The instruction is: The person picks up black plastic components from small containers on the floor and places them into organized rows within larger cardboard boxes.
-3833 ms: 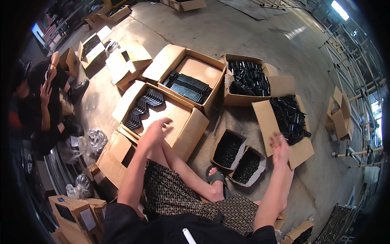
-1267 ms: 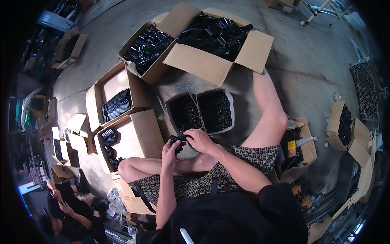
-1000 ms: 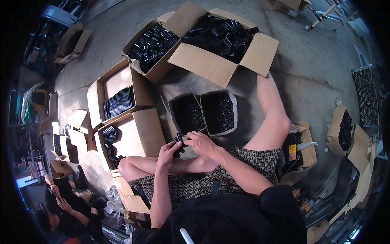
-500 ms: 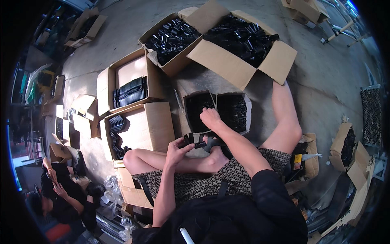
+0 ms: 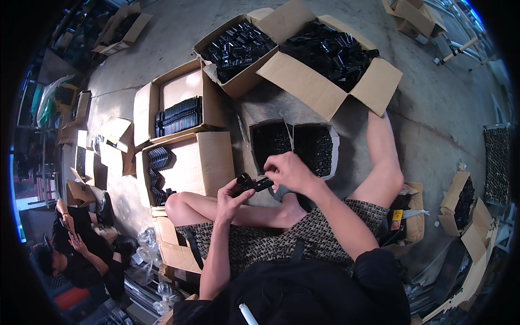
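My left hand (image 5: 231, 199) grips a black L-shaped part (image 5: 262, 184) above my crossed leg. The part looks like a bracket, though its exact kind does not show. Just above the part's far end is my right hand (image 5: 291, 170), its fingers pinched together. Whatever they hold, if anything, is too small to make out. Beyond my hands stand two small open boxes side by side. The left small box (image 5: 252, 144) and the right small box (image 5: 336, 145) both hold many tiny dark pieces.
Two large cartons of loose black parts stand ahead, the left carton (image 5: 246, 79) and the right carton (image 5: 303, 82). To my left, an upper carton (image 5: 181, 84) and a lower carton (image 5: 216, 162) hold rows of stacked black parts. Another person (image 5: 81, 254) sits at the far left.
My right hand has come out of the left small box and back toward me, to the black part. My left hand still holds that part, now turned slightly.
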### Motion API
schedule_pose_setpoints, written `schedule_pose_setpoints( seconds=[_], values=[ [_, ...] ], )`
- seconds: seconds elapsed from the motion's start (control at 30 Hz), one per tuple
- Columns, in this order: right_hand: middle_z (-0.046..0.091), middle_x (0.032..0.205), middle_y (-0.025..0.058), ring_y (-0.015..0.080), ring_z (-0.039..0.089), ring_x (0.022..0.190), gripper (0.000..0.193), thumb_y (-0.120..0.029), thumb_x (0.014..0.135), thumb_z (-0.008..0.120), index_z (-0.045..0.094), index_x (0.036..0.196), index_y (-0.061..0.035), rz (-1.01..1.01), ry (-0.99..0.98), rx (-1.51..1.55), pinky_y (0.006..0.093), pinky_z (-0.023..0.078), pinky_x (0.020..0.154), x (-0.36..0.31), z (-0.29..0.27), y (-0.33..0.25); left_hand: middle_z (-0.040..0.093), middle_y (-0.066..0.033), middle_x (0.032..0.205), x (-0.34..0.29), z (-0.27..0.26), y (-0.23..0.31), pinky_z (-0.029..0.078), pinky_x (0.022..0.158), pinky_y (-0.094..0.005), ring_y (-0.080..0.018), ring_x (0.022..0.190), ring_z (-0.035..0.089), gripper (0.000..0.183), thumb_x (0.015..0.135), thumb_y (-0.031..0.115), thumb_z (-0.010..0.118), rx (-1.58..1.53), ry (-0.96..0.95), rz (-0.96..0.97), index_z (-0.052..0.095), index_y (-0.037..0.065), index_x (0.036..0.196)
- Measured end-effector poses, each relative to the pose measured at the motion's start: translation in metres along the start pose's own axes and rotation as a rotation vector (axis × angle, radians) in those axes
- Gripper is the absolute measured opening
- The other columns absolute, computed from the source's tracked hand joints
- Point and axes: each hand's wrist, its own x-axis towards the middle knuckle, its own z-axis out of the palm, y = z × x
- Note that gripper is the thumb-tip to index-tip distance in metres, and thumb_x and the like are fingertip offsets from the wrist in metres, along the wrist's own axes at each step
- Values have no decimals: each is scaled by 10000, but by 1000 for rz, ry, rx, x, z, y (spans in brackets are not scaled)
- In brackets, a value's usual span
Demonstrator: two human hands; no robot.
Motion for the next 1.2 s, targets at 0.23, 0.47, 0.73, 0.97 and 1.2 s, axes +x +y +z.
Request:
schedule_pose_setpoints(
  seconds=[0.23, 0.47, 0.73, 0.97, 1.2],
  values=[
    [679, 867, 212, 381, 681, 838, 89, -38, 782, 652, 657, 848, 22, -381, 138, -396, 459, 546, 744, -1, 33, 16, 729, -47, 1033, -5, 12, 18, 532, 849, -268, -95, 928, 655, 447, 799, 65, 815, 459, 99, 166, 675, -8, 1217],
    [692, 920, 197, 359, 689, 849, 225, -31, 801, 654, 705, 1014, 24, -349, 184, -46, 411, 546, 742, -27, 39, 8, 708, -111, 1095, -17, 15, 37, 553, 904, -312, -202, 1011, 687, 510, 749, 15, 826, 670, 13, 375, 691, 61, 1239],
    [693, 938, 187, 355, 693, 838, 225, -14, 800, 665, 711, 1018, 15, -309, 280, 45, 403, 550, 730, -39, 48, -1, 700, -110, 1146, -22, 14, 47, 566, 912, -340, -235, 1055, 676, 541, 723, -28, 820, 728, -8, 450, 688, 59, 1241],
    [686, 918, 183, 372, 675, 844, 222, -29, 779, 670, 719, 993, 9, -329, 324, -36, 415, 548, 748, -38, 52, 4, 700, -119, 1139, -20, 18, 53, 563, 894, -363, -263, 1056, 658, 534, 722, -6, 816, 841, -41, 492, 680, 47, 1236],
    [704, 930, 130, 224, 694, 852, 373, -97, 821, 747, 656, 1158, 33, -341, 250, 116, 344, 552, 779, -42, 53, 2, 694, -120, 1137, -16, 21, 50, 514, 898, -407, -312, 1032, 635, 547, 749, 73, 790, 1060, 23, 519, 638, 45, 1274]
  ],
)
